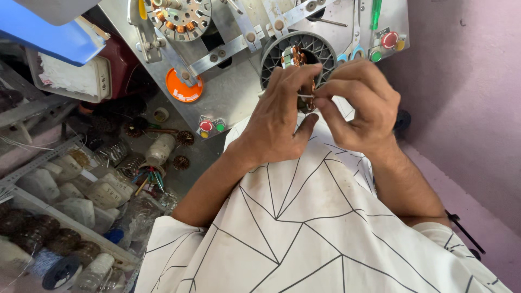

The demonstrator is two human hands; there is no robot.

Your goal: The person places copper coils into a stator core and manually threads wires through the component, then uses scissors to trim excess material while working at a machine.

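My left hand (pixel 282 116) and my right hand (pixel 361 106) meet in front of a round black slotted stator (pixel 320 46) with copper windings, mounted on a grey metal machine plate (pixel 228 92). Both hands pinch a thin white wire or sleeve (pixel 305 96) between thumb and fingertips, just below the stator's middle. The fingers hide the lower part of the stator. My white shirt with black lines (pixel 315 233) fills the bottom of the view.
A second wound stator (pixel 179 16) sits at the machine's top left, above an orange disc (pixel 183 87). Red and green push buttons (pixel 211 126) sit on the plate. Left shelves hold white thread spools (pixel 160 149), coils and plastic-wrapped parts. A pink wall (pixel 467 81) stands right.
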